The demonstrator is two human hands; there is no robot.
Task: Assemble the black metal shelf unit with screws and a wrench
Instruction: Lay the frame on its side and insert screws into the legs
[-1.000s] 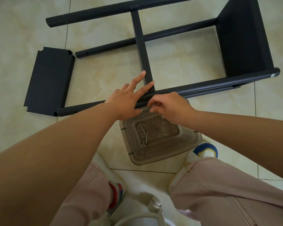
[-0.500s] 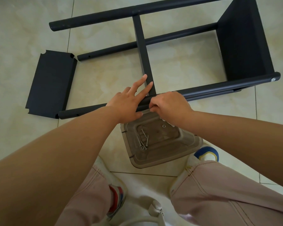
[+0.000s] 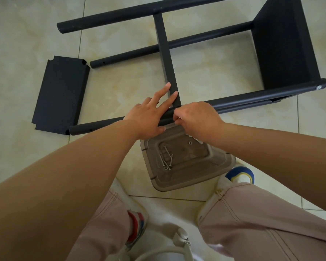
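Steadying the joint: left hand (image 3: 149, 115) lies flat, fingers straight, across the near post (image 3: 252, 98) and the middle shelf (image 3: 167, 59), apparently to hold the holes aligned. Right hand (image 3: 198, 119) is curled, fingertips pinched at the post beside it, probably starting a screw; what it pinches cannot be seen. Spare screws (image 3: 166, 161) lie in an upturned plastic lid (image 3: 186, 178) close under the wrists, within reach. Shelf unit (image 3: 282, 44) rests on its side on the floor; one loose shelf panel (image 3: 60, 95) waits beyond the post's left end.
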